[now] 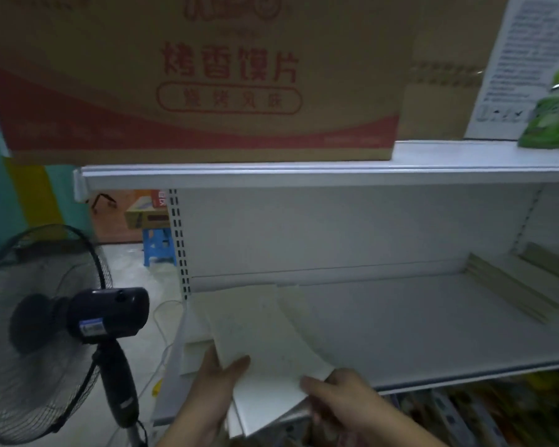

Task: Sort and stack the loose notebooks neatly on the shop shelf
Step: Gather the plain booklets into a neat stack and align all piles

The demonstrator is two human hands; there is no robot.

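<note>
**Step in hand: squaring a loose bundle at the left end of the shelf**

1. Surroundings. A large brown cardboard carton with red print (191, 75) sits on the top board. Below it is the white metal shop shelf (417, 324), the working level. A black pedestal fan with a wire cage (46, 317) stands on the floor just left of the shelf end.

2. Reference stack. A flat stack of pale, thin notebooks (513, 295) lies at the right rear of the shelf, well apart from the hands. Its edges look roughly aligned, though blur hides the detail.

3. Work item. The loose pale notebooks (265, 337) lie at the left front of the shelf. They are fanned out of line and their near edges overhang the front lip. Further pale covers show beneath and to the left of them.

4. Hands. The left hand (213, 379) grips the near-left edge of the bundle, with the thumb lying on top. The right hand (339, 395) holds the near-right corner, with curled fingertips over the edge. How far its fingers reach underneath cannot be told.

5. Assessment. The task appears to be at the gather-and-align stage and the bundle is not yet squared.

6. Next move, as judged. Bring the fanned covers into one block by pressing both hands inward against opposite edges. Then seat the block fully on the shelf, behind the lip. Thin covers are likely to slide or buckle, so support from below is advisable.
</note>
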